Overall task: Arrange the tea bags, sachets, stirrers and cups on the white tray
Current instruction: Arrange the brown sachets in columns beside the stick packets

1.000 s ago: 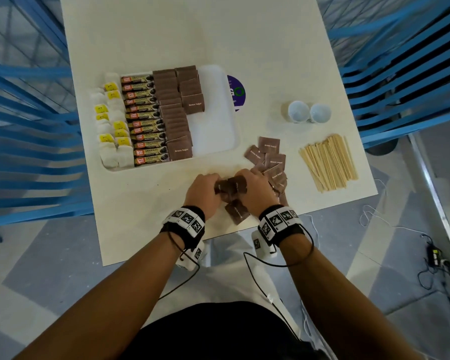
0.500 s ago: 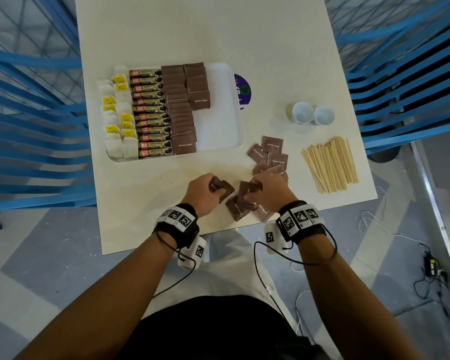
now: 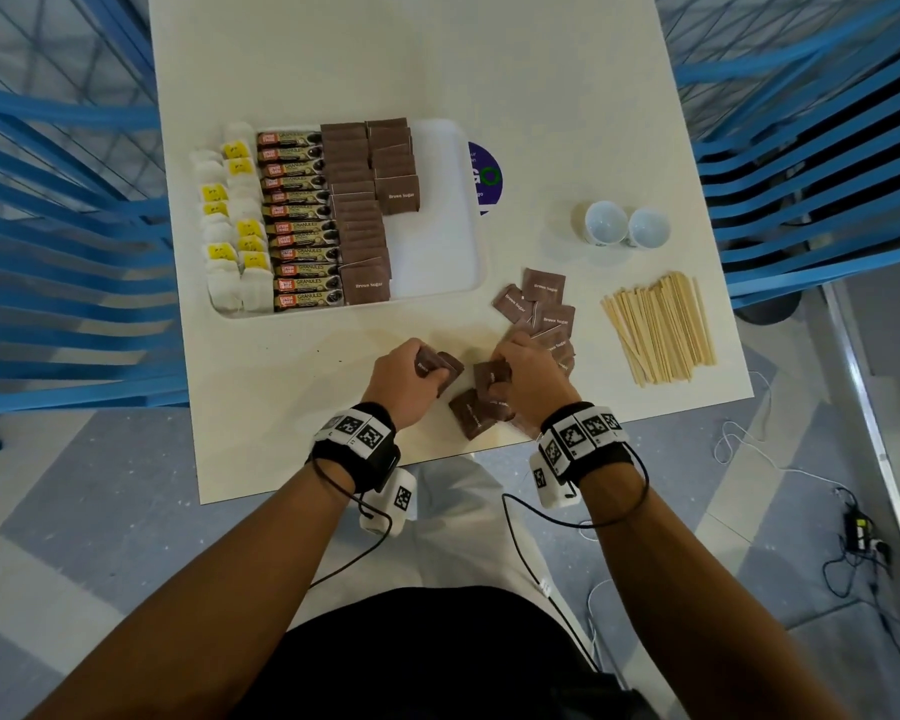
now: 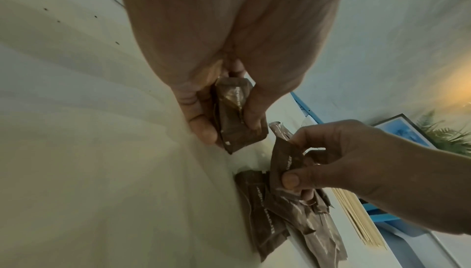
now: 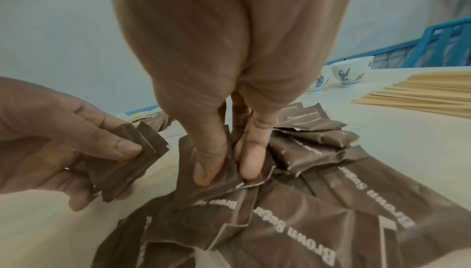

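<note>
- The left hand (image 3: 405, 383) grips a small stack of brown sugar sachets (image 3: 436, 367), thumb on one face and fingers curled behind the other, held just above the table (image 3: 541, 70) near its near edge.
- The right hand (image 3: 528, 379) pinches one sachet (image 3: 491, 376) between thumb and forefinger, lifting its edge off the loose pile (image 3: 541, 314) of sachets that spreads under and beyond that hand.
- The two hands are close together but apart (their sachets do not touch).
- The white tray (image 3: 440, 236) lies to the far left of the hands. From left to right it carries tea bags (image 3: 232, 220) with yellow tags, a column of coffee sticks (image 3: 300, 220), then two columns of brown sachets (image 3: 365, 200); the right-hand column is shorter, and the right part of the tray is bare.
- A purple round sticker (image 3: 487, 176) shows on the table beside the tray's right edge.
- Two white cups (image 3: 627, 231) stand side by side, touching, at the far right of the table.
- The wooden stirrers (image 3: 661, 327) lie in a loose flat bundle nearer than the cups, right of the loose pile.
- Blue slatted chairs (image 3: 63, 226) flank the table on both sides.
</note>
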